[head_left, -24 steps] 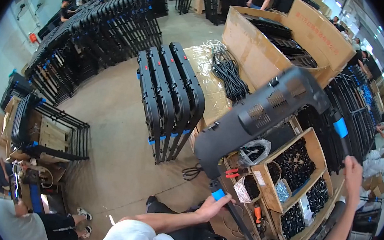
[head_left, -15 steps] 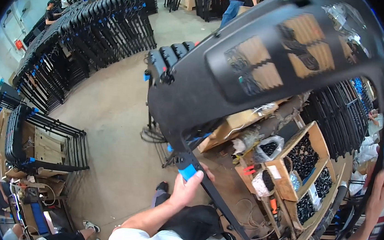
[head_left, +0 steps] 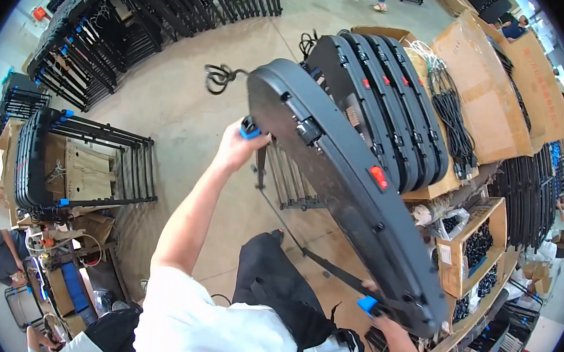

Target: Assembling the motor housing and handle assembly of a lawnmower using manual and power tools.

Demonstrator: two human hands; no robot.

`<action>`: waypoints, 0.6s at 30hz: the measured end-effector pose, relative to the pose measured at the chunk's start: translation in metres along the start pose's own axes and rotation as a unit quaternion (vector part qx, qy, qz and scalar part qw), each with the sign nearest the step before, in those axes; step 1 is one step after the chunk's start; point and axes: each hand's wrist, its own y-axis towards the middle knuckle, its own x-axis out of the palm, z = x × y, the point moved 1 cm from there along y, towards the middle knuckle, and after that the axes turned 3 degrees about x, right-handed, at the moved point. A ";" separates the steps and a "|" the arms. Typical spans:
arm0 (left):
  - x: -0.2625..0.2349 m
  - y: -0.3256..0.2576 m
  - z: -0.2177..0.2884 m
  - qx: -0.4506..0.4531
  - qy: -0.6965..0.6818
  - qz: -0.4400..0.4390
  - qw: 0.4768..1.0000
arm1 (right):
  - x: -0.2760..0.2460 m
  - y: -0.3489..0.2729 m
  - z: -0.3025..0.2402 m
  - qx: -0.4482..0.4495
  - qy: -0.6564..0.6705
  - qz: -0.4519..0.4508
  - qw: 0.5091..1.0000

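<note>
A large black frame (head_left: pixel 354 203) with a long, round-ended housing hangs tilted before me, running from upper left to lower right. Its edge carries a red rocker switch (head_left: pixel 379 177), and a looped black cable (head_left: pixel 219 79) trails off the far end. My left hand (head_left: pixel 238 148) is closed around a post of the frame, beside its blue band (head_left: pixel 250 131). Lower down, my right hand (head_left: pixel 391 328) grips the other side near a second blue band (head_left: pixel 367 305); the housing partly hides those fingers.
Several matching frames (head_left: pixel 379 83) stand just beyond, beside open cardboard (head_left: pixel 454 77) and bundled cables (head_left: pixel 452 114). A wooden bin (head_left: pixel 451 263) of small black parts is at right. Rows of black frames (head_left: pixel 112 31) line the far left; a smaller group (head_left: pixel 39 159) stands nearer. A person (head_left: pixel 3 254) is at lower left.
The frame has swung from overhead, face toward me, to a lower, edge-up tilt. My left hand moved up and forward; my right came down and inward. My view has turned right.
</note>
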 end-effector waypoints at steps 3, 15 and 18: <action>-0.022 0.080 -0.039 0.016 -0.004 -0.023 1.000 | 0.090 0.058 0.002 0.003 0.116 0.071 0.991; 0.029 0.232 -0.094 -0.131 0.060 0.008 0.990 | 0.183 0.188 -0.005 -0.007 0.147 0.222 0.964; 0.008 0.254 -0.107 -0.065 0.170 -0.001 0.983 | 0.189 0.189 -0.016 0.097 -0.141 0.079 0.982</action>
